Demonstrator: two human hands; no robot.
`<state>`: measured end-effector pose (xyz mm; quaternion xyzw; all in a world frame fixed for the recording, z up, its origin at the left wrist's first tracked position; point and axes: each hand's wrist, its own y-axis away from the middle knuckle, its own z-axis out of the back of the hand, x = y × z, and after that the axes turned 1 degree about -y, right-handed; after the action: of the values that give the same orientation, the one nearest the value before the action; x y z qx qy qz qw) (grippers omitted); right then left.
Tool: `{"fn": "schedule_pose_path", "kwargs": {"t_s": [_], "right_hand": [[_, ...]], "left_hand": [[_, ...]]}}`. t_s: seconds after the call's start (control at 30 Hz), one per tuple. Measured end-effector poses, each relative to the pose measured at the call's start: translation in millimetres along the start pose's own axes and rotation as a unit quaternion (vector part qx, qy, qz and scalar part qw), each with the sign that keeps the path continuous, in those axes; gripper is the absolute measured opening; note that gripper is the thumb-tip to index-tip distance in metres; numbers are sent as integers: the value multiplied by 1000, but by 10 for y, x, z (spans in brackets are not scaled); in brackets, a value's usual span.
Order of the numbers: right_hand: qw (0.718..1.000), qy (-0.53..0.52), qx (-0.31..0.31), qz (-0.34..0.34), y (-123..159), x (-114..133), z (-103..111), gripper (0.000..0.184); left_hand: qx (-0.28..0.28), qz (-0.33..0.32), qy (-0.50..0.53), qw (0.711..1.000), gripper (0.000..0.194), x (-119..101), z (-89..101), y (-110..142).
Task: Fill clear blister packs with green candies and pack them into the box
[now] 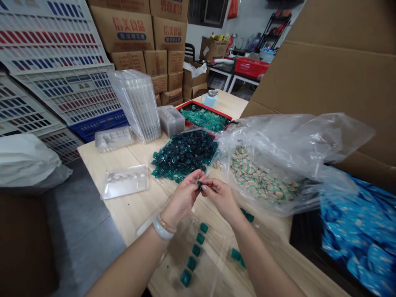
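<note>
My left hand (186, 193) and my right hand (219, 194) meet above the table, with the fingertips of both pinched on a small dark piece (200, 186). Fingers cover much of that piece. Just beyond them lies a heap of dark teal, shiny, translucent pieces (187, 153). Between my forearms, a row of several green cubes (196, 250) runs toward me on a clear sheet. More green cubes (235, 254) show beside my right forearm, which partly hides them.
Clear plastic trays (136, 105) stand stacked at the back left; a single tray (125, 181) lies nearer. A red-rimmed black tray (230, 118) holds green bits. At right, a plastic bag (262, 173) contains striped pieces, beside a box with blue wrappers (355, 222). Cardboard rises behind.
</note>
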<state>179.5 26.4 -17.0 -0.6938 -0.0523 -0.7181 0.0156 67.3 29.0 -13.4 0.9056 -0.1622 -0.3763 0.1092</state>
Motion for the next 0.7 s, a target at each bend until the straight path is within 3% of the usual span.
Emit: {"fn": "schedule_pose_path", "kwargs": {"t_s": [0.17,0.33,0.47,0.6,0.7], "right_hand": [[997,68,-17,14,100,32,34,13],[999,37,0,-6,198,82,21,15],[996,83,-22,25,258,124,21,16],[989,128,-39,64,298,119,18,17],[992,95,-49,66,311,123,19,14]], "left_hand": [[3,-34,-54,998,37,85,-47,66],[25,-57,-123,990,34,84,-70,129],[45,-86,-166,981,34,91,-84,154],[58,-127,-248,959,38,128,-82,178],[44,-181,-332,925,37,123,-87,224]]}}
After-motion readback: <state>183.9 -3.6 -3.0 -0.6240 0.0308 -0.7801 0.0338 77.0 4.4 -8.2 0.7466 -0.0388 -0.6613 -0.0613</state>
